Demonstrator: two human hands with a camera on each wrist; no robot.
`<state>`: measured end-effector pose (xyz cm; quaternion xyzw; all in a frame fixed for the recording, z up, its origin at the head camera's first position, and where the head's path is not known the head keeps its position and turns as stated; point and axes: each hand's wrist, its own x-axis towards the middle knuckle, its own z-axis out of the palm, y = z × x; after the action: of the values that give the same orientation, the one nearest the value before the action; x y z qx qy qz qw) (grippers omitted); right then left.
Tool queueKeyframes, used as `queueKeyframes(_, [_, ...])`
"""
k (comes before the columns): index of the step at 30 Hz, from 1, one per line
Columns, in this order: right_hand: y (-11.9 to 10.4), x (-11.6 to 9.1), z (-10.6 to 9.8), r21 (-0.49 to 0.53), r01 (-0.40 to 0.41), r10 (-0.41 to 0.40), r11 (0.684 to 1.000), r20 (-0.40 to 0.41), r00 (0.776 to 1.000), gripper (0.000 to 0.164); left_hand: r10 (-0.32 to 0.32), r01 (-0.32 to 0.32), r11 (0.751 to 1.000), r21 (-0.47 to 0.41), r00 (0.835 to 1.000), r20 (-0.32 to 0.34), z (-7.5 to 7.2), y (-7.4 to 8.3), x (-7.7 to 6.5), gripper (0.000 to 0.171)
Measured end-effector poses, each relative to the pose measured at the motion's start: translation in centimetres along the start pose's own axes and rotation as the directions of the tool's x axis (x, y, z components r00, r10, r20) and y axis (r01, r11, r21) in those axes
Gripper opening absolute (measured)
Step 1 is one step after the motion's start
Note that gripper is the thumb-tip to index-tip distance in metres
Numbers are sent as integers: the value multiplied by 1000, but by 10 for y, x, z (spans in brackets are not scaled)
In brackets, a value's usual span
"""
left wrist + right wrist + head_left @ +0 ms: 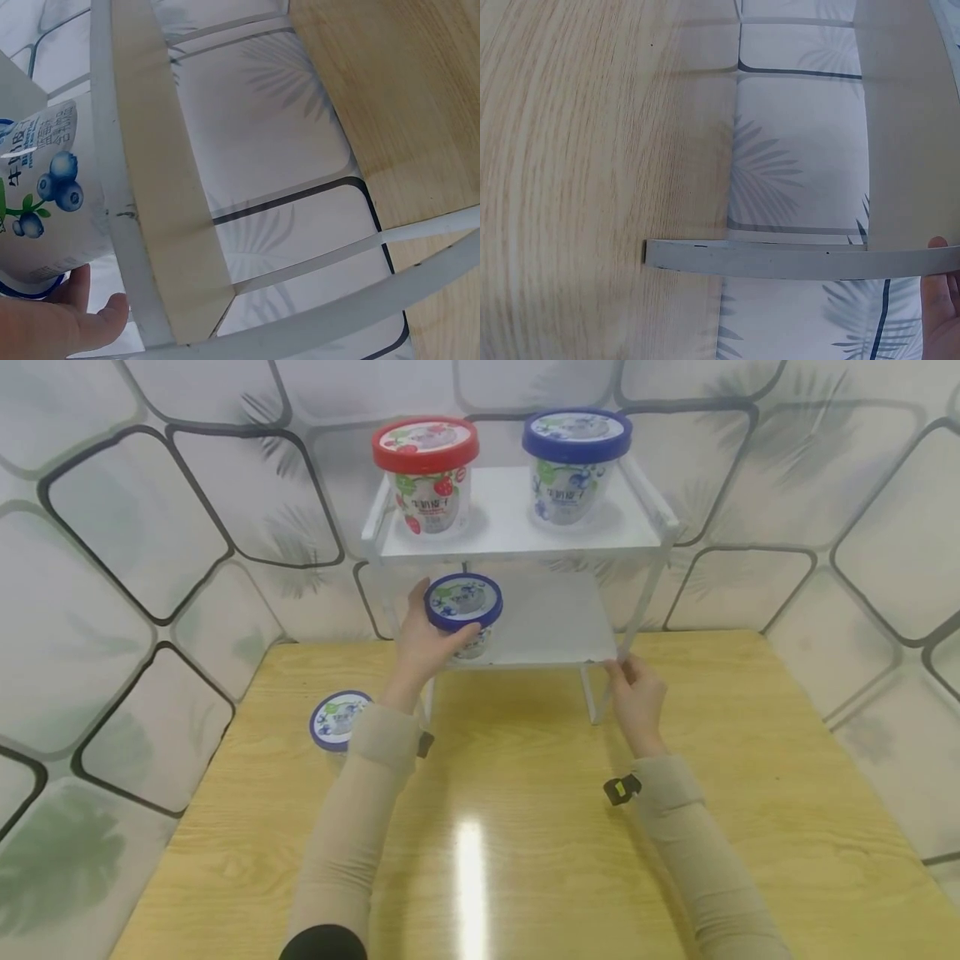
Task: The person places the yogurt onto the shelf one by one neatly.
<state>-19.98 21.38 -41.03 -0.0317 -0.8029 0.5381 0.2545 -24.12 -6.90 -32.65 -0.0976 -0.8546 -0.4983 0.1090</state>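
Note:
My left hand [420,647] grips a blue-lidded tub [465,597] at the left side of the lower shelf [551,618]. Thumb and fingers lie around its side; in the left wrist view, blueberries are printed on the tub's white wall [56,187], close to the shelf's edge. At the shelf's front right corner, my right hand [637,697] pinches the white rack by its leg [795,260]. Another blue-lidded tub [337,720] stands on the table, partly covered by my left sleeve.
On the rack's upper shelf [498,518] stand a red-lidded tub [427,477] at left and a blue-lidded tub [573,468] at right. The rack stands near the back of the wooden table [525,827], before a patterned wall covering [750,485].

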Motion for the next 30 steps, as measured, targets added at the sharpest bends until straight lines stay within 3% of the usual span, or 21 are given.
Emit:
queueKeyframes(7, [1, 2, 1, 1, 23, -23, 1000, -22, 999, 31, 16, -19, 999, -48, 998, -68, 14, -10, -3, 121])
queueKeyframes(14, [0, 2, 1, -8, 26, -26, 1000, -22, 999, 31, 51, -65, 993, -98, 989, -142, 27, -11, -5, 121])
queueKeyframes(25, [1, 0, 1, 13, 2, -2, 1000, -3, 1000, 33, 35, -60, 993, -104, 974, -223, 28, -12, -6, 116])
queueKeyframes(30, [0, 0, 1, 7, -2, 2, 1000, -5, 1000, 32, 54, -82, 989, -121, 974, -220, 24, -14, -5, 114])
